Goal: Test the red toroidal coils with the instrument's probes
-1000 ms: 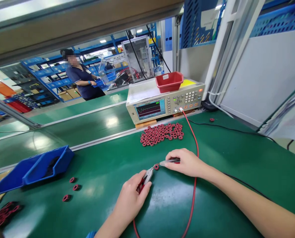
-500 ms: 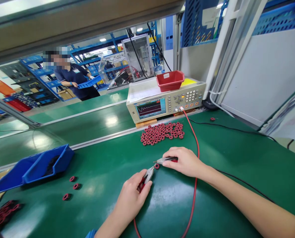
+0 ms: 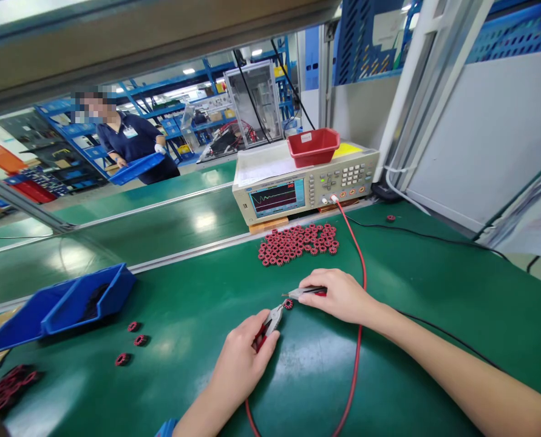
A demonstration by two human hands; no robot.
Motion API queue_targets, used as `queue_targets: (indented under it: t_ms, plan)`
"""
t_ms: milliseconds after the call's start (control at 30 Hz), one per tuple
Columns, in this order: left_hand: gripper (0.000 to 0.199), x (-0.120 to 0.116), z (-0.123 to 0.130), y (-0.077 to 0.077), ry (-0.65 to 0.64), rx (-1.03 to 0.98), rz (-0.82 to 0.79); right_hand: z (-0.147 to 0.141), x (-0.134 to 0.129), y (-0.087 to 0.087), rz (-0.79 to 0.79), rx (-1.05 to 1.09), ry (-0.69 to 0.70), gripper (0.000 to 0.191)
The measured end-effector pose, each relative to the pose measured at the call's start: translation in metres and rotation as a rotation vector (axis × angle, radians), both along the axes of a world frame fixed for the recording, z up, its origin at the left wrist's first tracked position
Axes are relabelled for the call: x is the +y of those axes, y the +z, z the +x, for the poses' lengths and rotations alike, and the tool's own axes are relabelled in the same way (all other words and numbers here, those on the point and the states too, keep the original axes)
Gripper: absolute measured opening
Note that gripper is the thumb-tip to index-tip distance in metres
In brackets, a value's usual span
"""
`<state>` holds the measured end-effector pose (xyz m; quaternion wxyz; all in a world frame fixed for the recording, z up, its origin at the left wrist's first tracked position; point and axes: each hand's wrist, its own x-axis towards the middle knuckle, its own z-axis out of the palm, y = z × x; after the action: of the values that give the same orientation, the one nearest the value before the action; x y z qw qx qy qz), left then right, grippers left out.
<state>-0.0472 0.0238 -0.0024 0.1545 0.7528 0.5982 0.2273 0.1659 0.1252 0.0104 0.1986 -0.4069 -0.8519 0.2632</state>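
Observation:
My left hand [image 3: 243, 352] is closed around a metal test clip with red grips [image 3: 272, 320], its tip at a small red-and-black ring coil [image 3: 288, 304]. From the right, my right hand [image 3: 336, 295] grips a second test clip [image 3: 303, 294], whose tip is just above the same coil. A red cable [image 3: 361, 261] runs from the measuring instrument [image 3: 306, 182] down past my right wrist. The instrument's screen [image 3: 277, 197] shows a wavy trace and red letters. Many similar coils [image 3: 292, 244] lie grouped in front of it.
Blue bins [image 3: 88, 303] stand at the left, with several loose coils [image 3: 140, 340] nearby and a darker pile [image 3: 10, 388] at the lower left. A red tray [image 3: 313, 147] sits on the instrument. Across the bench, a person [image 3: 131, 139] holds a blue tray [image 3: 137, 169].
Both my hands stay almost still at the coil. The person in the background has shifted the blue tray to the left and lower. An orange light on the instrument now looks green.

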Motion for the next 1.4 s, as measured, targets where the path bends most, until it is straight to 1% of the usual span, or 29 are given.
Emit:
queue_targets:
  t_ms: [333,533,767,1000,1400]
  plan:
    - [0.027,-0.0004,0.0001,0.0003,0.003,-0.007,0.022,-0.0004,-0.0003,0.0011,-0.017,0.01,0.011,0.02]
    - [0.029,-0.0004,-0.0004,-0.0011,0.004,0.0,-0.003,-0.0021,0.0003,-0.0013,-0.015,0.049,-0.045,0.025]
    - [0.029,-0.0001,-0.0004,-0.0005,0.007,-0.011,-0.005,-0.0026,0.0003,-0.002,-0.009,0.0,-0.039,0.021]
    - [0.029,-0.0006,-0.0001,-0.0009,0.003,-0.004,0.023,-0.0038,0.0009,-0.0033,-0.007,-0.004,-0.057,0.022]
    - [0.031,0.0,-0.0008,-0.0021,0.006,0.015,-0.011,-0.0036,0.0008,-0.0043,-0.014,0.003,-0.042,0.021]
